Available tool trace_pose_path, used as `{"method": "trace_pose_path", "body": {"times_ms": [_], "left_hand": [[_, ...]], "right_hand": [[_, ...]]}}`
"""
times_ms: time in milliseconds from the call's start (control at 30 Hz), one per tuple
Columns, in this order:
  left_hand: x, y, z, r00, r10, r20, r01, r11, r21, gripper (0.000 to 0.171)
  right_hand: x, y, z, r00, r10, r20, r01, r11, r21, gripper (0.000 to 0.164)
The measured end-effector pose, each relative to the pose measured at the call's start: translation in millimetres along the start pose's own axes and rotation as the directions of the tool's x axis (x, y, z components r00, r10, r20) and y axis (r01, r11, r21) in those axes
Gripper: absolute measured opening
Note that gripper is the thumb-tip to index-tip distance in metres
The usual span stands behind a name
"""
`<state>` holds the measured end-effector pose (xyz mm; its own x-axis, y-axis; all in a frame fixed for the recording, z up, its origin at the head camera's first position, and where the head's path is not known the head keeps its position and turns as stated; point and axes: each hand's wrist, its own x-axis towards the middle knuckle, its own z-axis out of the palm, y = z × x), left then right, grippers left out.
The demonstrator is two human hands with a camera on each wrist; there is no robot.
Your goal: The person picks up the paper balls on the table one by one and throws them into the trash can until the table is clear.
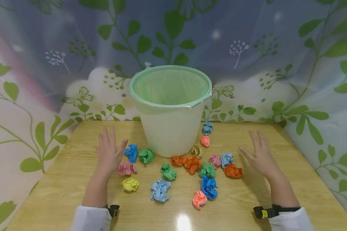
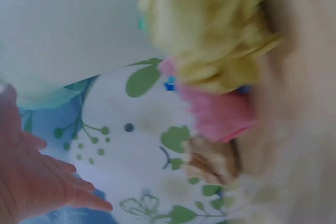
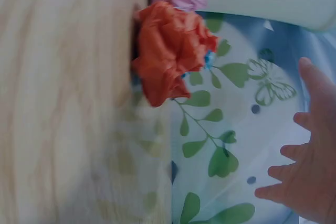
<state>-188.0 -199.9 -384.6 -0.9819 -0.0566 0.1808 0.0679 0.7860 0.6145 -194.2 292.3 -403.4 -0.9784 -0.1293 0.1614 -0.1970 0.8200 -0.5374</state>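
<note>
My left hand (image 1: 108, 155) hovers over the left side of the table, fingers spread and nothing in it. Nearest to it are a pink crumpled paper ball (image 1: 127, 168), a blue one (image 1: 131, 153) and a yellow one (image 1: 130, 184). In the left wrist view a brownish paper ball (image 2: 207, 161) shows beyond the pink one. On the other side my right hand (image 1: 261, 157) is likewise raised with spread fingers and holds nothing. An orange-brown paper ball (image 1: 233, 171) and a light blue one (image 1: 226, 159) lie to its left.
A pale green bucket (image 1: 170, 128) stands upright at the table's back, its handle (image 1: 200, 100) lowered against the rim. Several more paper balls, such as a green one (image 1: 168, 172), lie before it on the wooden table (image 1: 150, 216). A leaf-patterned curtain (image 1: 248, 86) surrounds the table's back and sides.
</note>
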Motion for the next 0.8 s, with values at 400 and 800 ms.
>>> {"method": "trace_pose_path", "body": {"times_ms": [400,800], "left_hand": [[54.8,44.0,-34.3,0.997,-0.018,-0.071,-0.022,0.847,-0.532,0.075],[96.8,82.1,-45.9,0.988,-0.152,-0.034,0.092,0.743,-0.664,0.077]], "right_hand": [[0,-4,3,0.990,-0.075,0.118,0.074,0.997,0.014,0.078],[-23,-4,32,0.967,-0.156,0.202,0.173,0.982,-0.069,0.080]]}}
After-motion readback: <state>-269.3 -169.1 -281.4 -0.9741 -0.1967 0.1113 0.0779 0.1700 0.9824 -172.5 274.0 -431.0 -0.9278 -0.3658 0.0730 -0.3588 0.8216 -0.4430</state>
